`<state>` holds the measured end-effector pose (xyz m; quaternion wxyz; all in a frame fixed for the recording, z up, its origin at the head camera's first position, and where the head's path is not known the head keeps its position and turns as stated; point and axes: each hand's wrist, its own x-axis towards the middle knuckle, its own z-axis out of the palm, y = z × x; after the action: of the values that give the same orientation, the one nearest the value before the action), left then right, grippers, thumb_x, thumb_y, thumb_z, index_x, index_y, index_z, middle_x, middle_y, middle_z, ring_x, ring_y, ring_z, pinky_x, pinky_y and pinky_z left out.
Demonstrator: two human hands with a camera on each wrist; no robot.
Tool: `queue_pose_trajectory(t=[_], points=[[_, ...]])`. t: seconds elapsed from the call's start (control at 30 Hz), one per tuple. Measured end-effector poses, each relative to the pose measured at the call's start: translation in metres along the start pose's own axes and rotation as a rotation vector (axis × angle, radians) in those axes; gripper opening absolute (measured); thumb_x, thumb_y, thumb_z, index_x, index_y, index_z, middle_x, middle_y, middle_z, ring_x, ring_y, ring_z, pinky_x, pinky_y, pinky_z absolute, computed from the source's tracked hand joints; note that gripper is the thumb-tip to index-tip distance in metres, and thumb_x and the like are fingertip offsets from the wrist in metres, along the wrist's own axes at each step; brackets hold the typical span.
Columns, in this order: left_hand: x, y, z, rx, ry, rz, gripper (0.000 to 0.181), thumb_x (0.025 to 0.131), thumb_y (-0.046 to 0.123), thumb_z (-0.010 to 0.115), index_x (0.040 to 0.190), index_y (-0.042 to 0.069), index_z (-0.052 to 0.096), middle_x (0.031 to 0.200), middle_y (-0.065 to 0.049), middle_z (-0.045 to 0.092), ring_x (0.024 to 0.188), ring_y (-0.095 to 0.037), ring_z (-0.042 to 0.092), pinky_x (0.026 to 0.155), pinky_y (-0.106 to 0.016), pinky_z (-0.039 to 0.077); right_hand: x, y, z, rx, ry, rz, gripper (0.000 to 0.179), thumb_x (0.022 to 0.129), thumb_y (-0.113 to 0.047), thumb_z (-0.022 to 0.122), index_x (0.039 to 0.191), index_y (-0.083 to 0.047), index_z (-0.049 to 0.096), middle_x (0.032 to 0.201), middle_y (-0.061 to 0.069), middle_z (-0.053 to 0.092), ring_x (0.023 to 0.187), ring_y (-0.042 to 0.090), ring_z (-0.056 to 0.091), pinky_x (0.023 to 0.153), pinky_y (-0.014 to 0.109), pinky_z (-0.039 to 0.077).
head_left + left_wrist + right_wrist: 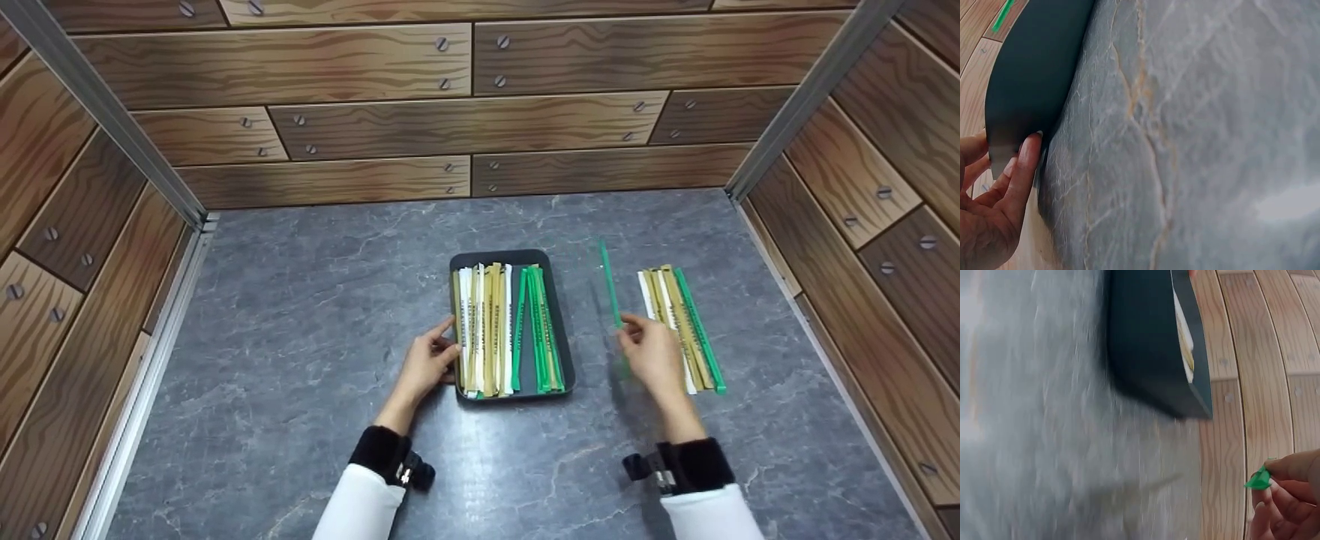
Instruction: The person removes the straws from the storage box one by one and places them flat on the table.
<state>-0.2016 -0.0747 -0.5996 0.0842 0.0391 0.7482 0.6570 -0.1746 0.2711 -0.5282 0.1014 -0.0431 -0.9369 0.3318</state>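
A black rectangular tray [502,257] holds long, thin wrapped sticks, white and tan ones [491,330] at its left and mostly green ones [536,330] at its right. My left hand [425,367] grips the tray's left side; in the left wrist view its fingers [1024,163] lie against the outer wall. To the right of the tray, my right hand [654,360] pinches a green wrapped stick [608,277], which points away from me above the table. The right wrist view shows the green stick's near end [1260,480] between thumb and fingertips.
Beside my right hand lies a loose row of white and tan wrapped sticks [664,300], with a green one [701,330] at its right edge. Wood-patterned walls [375,124] close in the grey marbled table [300,300] at the back and both sides.
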Motion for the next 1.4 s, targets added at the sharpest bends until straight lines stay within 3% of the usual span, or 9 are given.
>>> queue_pose_trajectory(t=[0.17, 0.33, 0.6, 0.93, 1.13, 1.27, 1.4], points=[[0.0, 0.002, 0.0, 0.011, 0.002, -0.008, 0.057, 0.093, -0.001, 0.063, 0.146, 0.002, 0.044, 0.094, -0.017, 0.06, 0.068, -0.019, 0.06, 0.052, -0.037, 0.061, -0.002, 0.024, -0.017, -0.158, 0.03, 0.044, 0.028, 0.091, -0.006, 0.064, 0.117, 0.005, 0.068, 0.094, 0.02, 0.07, 0.079, 0.036, 0.067, 0.06, 0.049, 0.056], [0.0, 0.002, 0.001, 0.009, 0.0, -0.01, 0.057, 0.093, -0.001, 0.063, 0.146, 0.002, 0.043, 0.094, -0.017, 0.06, 0.068, -0.019, 0.061, 0.053, -0.038, 0.061, -0.001, 0.045, -0.027, -0.244, 0.029, 0.165, 0.03, 0.092, -0.008, 0.06, 0.119, 0.003, 0.067, 0.098, 0.021, 0.07, 0.077, 0.04, 0.066, 0.056, 0.052, 0.052], [-0.001, 0.002, 0.001, -0.016, -0.015, -0.052, 0.057, 0.095, 0.0, 0.061, 0.148, 0.004, 0.042, 0.098, -0.016, 0.058, 0.067, -0.019, 0.063, 0.054, -0.038, 0.061, 0.006, 0.071, -0.035, -0.312, -0.039, 0.318, 0.037, 0.093, -0.01, 0.052, 0.128, -0.002, 0.063, 0.109, 0.031, 0.065, 0.086, 0.05, 0.062, 0.058, 0.057, 0.051], [-0.001, 0.004, 0.0, -0.011, -0.016, -0.041, 0.058, 0.094, 0.0, 0.061, 0.148, 0.003, 0.041, 0.099, -0.017, 0.058, 0.065, -0.02, 0.062, 0.054, -0.038, 0.061, 0.015, 0.08, -0.035, -0.3, -0.087, 0.382, 0.042, 0.094, -0.014, 0.049, 0.133, -0.001, 0.059, 0.117, 0.032, 0.061, 0.091, 0.051, 0.061, 0.063, 0.057, 0.051], [-0.001, 0.003, 0.001, -0.01, -0.014, -0.039, 0.058, 0.094, -0.001, 0.061, 0.148, 0.003, 0.041, 0.098, -0.018, 0.058, 0.066, -0.02, 0.062, 0.054, -0.038, 0.061, 0.015, 0.065, -0.025, -0.279, -0.02, 0.324, 0.037, 0.094, -0.013, 0.053, 0.126, 0.001, 0.063, 0.114, 0.03, 0.063, 0.089, 0.049, 0.062, 0.06, 0.058, 0.052], [-0.001, 0.003, 0.001, -0.013, -0.012, -0.043, 0.059, 0.094, -0.001, 0.061, 0.148, 0.004, 0.041, 0.099, -0.019, 0.058, 0.067, -0.021, 0.062, 0.055, -0.038, 0.061, 0.014, 0.046, -0.012, -0.263, 0.028, 0.208, 0.032, 0.09, -0.009, 0.056, 0.118, 0.003, 0.068, 0.104, 0.027, 0.067, 0.085, 0.045, 0.064, 0.058, 0.055, 0.053], [-0.001, 0.003, 0.0, 0.0, -0.01, -0.046, 0.059, 0.093, 0.0, 0.062, 0.149, 0.005, 0.041, 0.1, -0.018, 0.058, 0.07, -0.022, 0.063, 0.056, -0.038, 0.061, 0.011, 0.022, 0.007, -0.23, 0.014, 0.076, 0.029, 0.09, -0.007, 0.057, 0.114, 0.001, 0.07, 0.097, 0.021, 0.07, 0.078, 0.036, 0.066, 0.056, 0.048, 0.054]])
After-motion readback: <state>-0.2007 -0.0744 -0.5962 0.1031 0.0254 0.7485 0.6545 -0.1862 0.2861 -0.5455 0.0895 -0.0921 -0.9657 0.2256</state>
